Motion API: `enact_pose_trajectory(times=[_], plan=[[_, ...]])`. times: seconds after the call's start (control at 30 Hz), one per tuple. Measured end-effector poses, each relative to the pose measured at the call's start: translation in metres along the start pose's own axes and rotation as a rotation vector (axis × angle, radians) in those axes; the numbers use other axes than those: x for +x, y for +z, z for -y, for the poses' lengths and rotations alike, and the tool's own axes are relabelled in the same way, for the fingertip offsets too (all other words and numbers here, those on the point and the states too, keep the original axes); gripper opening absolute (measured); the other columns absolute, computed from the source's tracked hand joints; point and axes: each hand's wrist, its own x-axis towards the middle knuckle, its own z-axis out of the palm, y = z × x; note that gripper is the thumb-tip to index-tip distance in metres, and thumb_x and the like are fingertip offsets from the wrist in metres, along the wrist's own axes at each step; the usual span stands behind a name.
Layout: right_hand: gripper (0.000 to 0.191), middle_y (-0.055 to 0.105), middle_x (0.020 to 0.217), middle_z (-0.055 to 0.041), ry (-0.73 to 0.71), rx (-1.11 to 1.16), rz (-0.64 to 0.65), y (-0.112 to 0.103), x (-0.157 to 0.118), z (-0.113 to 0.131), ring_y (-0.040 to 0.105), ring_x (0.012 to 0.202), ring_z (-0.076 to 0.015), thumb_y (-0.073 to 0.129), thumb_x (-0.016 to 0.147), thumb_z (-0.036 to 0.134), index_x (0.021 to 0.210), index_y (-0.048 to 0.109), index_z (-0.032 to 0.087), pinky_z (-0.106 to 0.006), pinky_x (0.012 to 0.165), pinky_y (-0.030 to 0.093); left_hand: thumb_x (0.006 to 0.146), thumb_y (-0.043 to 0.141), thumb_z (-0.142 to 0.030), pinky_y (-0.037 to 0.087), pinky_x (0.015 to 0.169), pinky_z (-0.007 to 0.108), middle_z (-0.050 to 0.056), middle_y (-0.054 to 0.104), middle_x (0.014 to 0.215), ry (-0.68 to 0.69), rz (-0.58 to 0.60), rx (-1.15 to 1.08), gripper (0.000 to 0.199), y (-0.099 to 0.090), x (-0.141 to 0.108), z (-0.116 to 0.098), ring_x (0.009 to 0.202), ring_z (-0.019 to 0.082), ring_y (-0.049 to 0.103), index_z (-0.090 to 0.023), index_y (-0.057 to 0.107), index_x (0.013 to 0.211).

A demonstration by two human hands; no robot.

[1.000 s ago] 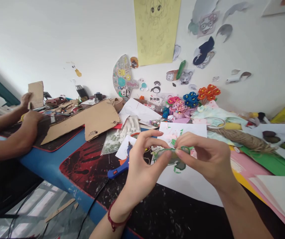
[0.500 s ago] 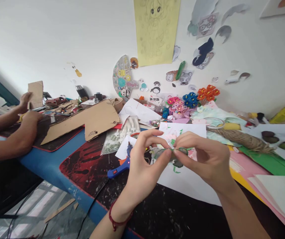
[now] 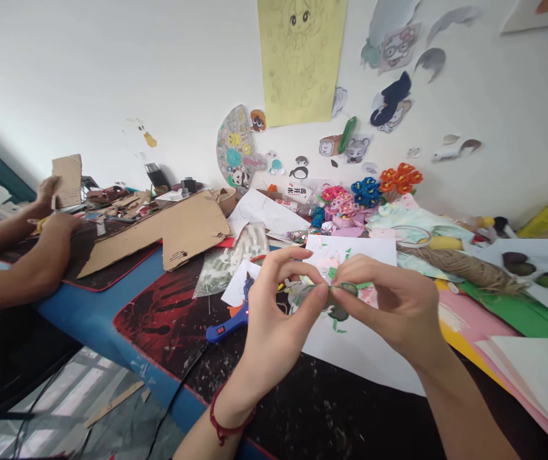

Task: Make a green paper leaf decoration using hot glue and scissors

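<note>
My left hand (image 3: pixel 281 306) and my right hand (image 3: pixel 391 303) meet near the middle of the view, thumbs and forefingers pinched on a small grey-green piece (image 3: pixel 338 312). Its exact shape is partly hidden by the fingers. The piece is held above a white sheet (image 3: pixel 365 358) that carries green and pink bits. Just left of my left hand lies a blue glue gun (image 3: pixel 228 327) on the dark mat (image 3: pixel 159 313), its front end partly hidden.
At the far left another person's hands (image 3: pixel 56 214) hold cardboard (image 3: pixel 67 181). A large cardboard piece (image 3: pixel 192 223) lies on the blue table (image 3: pixel 82 313). Behind are pipe-cleaner flowers (image 3: pixel 401 179); twine (image 3: pixel 465 267) and coloured paper (image 3: pixel 542 313) lie right.
My right hand has shifted slightly to the left, and the grey-green piece has turned a little between the fingers. Both hands keep their pinch.
</note>
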Motion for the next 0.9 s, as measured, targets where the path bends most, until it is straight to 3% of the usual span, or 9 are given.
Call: enact_pose_trajectory(times=[0.23, 0.6, 0.9], plan=[[0.009, 0.069, 0.075, -0.0008, 0.164, -0.033, -0.004, -0.0017, -0.0041, -0.0030, 0.062, 0.068, -0.0173, 0.077, 0.085, 0.020, 0.080, 0.071, 0.023, -0.032, 0.062, 0.049, 0.091, 0.072, -0.019, 0.041, 0.096, 0.041, -0.001, 0.072, 0.088, -0.025, -0.012, 0.038, 0.029, -0.0025, 0.0030, 0.0036, 0.092, 0.020, 0.064, -0.025, 0.057, 0.115], [0.012, 0.065, 0.067, 0.0006, 0.219, 0.013, -0.002, -0.0003, -0.0028, -0.0012, 0.057, 0.063, -0.0155, 0.075, 0.086, 0.018, 0.076, 0.069, 0.022, -0.031, 0.058, 0.044, 0.088, 0.074, -0.018, 0.039, 0.102, 0.042, 0.000, 0.073, 0.096, -0.052, 0.076, 0.032, 0.037, -0.0069, 0.0014, 0.0012, 0.097, 0.020, 0.064, -0.025, 0.056, 0.121], [0.013, 0.066, 0.065, 0.0004, 0.240, 0.051, 0.019, 0.0004, -0.0039, 0.0011, 0.057, 0.061, -0.0148, 0.074, 0.087, 0.018, 0.074, 0.070, 0.020, -0.031, 0.057, 0.044, 0.091, 0.073, -0.020, 0.044, 0.094, 0.036, -0.004, 0.074, 0.081, -0.033, -0.045, 0.027, 0.022, -0.0015, 0.0035, 0.0043, 0.087, 0.017, 0.065, -0.023, 0.062, 0.110]])
